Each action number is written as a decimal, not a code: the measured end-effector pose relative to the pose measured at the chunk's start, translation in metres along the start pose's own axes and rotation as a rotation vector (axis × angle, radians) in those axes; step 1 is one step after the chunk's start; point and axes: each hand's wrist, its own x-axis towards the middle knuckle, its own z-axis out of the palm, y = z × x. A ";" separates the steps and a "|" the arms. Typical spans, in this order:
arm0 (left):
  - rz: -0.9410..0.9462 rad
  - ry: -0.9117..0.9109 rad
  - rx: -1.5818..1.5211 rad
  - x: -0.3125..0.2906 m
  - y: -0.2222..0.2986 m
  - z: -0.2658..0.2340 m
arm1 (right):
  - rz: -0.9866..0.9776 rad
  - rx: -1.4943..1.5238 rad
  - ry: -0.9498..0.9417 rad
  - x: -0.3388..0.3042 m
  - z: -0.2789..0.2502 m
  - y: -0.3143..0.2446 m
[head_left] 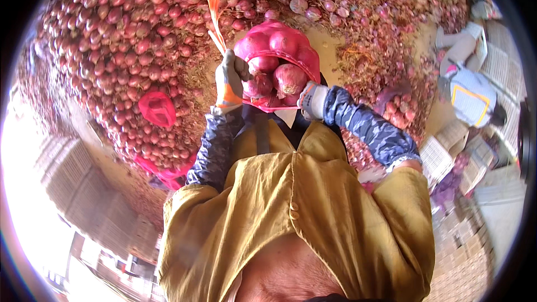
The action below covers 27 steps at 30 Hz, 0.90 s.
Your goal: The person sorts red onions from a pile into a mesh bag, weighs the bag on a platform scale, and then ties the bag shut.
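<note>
A pink mesh bag [278, 39] full of red onions [290, 80] stands in front of my body, its mouth open toward me. My left hand [228, 81], in a grey glove, is closed around a bundle of orange ties [215, 19] that sticks up past the thumb, beside the bag's left edge. At the lower right of the bag's mouth, my right hand [313, 99], gloved too, grips the mesh rim; its fingertips are partly hidden by the bag. Camouflage sleeves cover both forearms.
A large heap of onions [117, 39] spreads ahead and left, with a loose pink bag [157, 108] on it. Dry skins [386, 50] litter the floor to the right. Stacked crates [78, 173] stand at left; a person [472, 98] works among more crates at right.
</note>
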 end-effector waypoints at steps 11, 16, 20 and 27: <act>0.096 0.531 -0.392 -0.190 -0.054 0.084 | 0.554 -2.467 -0.365 -0.049 0.026 0.005; 0.110 0.722 -0.511 -0.284 -0.097 0.180 | 1.444 -3.413 -1.610 -0.120 0.085 -0.001; 0.018 0.882 -0.700 -0.333 -0.113 0.237 | 2.162 -2.920 -2.332 -0.143 0.100 0.012; 0.271 0.961 -1.200 -0.369 -0.201 0.316 | 2.926 -1.748 -2.767 -0.154 0.102 0.027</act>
